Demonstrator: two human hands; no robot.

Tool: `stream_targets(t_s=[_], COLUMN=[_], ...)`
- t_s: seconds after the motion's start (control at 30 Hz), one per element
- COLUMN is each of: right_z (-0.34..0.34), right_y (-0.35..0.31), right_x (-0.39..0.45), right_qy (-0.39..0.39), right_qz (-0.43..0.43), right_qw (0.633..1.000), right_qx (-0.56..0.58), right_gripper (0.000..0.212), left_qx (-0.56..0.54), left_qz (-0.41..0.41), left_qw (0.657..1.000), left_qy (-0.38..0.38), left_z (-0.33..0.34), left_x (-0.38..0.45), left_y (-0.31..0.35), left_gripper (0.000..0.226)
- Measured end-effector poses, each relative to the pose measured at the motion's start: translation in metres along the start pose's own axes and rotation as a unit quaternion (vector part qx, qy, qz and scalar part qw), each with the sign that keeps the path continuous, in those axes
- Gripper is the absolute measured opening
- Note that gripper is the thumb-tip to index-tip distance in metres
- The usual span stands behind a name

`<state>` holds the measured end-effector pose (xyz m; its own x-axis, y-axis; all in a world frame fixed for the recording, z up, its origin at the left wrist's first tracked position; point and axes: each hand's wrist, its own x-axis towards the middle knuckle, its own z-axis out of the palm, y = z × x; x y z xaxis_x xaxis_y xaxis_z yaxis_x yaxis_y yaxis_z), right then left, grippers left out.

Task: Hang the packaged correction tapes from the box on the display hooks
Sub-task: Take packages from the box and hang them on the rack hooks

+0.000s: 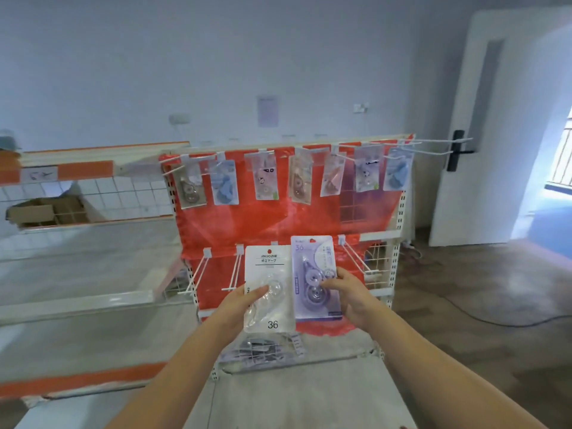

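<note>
Mid-hang, I'd say: the left hand (244, 300) grips a white pack (268, 289) by its lower edge, the right hand (346, 291) pinches a lilac pack (315, 275) just beside it, both held up approx. level with the lower hooks (235, 270), which are bare. Next move needs each pack's top hole lined onto a prong just left or right of the hands (top row already hung). White one reads "JINUO" and "36"; lilac also "36", rest too blurred.
</note>
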<state>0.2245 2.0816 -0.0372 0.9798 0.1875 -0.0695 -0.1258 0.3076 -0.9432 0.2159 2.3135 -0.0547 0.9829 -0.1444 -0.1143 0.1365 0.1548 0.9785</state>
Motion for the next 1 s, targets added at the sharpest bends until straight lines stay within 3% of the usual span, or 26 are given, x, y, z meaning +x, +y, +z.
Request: stream_targets(t_s=[0.13,0.5,0.7,0.83,1.0], right_z=[-0.018,-0.062,-0.065,-0.049,-0.026], right_y=[-0.015,-0.044,-0.033,-0.024,-0.009], right_x=[-0.003,-0.014,0.003,0.018,0.029], right_qy=[0.025,0.093,0.055,0.001,-0.063], right_qz=[-0.026,-0.042,-0.020,-0.012,0.023], right_qw=[0.999,0.994,0.997,0.999,0.997], right_qx=[-0.004,-0.038,-0.044,-0.048,-0.031], right_gripper=[0.036,0.023,0.029,0.031,0.031], left_qx=[-0.003,-0.034,-0.046,-0.029,-0.031], left_qz=[0.016,0.014,0.008,0.008,0.014], left_qw=[0.999,0.998,0.999,0.999,0.995], left_qy=[-0.029,-0.058,-0.016,0.020,0.097], left_z=[0.019,0.062,0.058,0.037,0.018], left_x=[0.012,0.035,0.026,0.010,-0.012], left_y=[0.007,0.008,0.004,0.003,0.002], left_gripper=[0.027,0.029,0.032,0.049,0.031])
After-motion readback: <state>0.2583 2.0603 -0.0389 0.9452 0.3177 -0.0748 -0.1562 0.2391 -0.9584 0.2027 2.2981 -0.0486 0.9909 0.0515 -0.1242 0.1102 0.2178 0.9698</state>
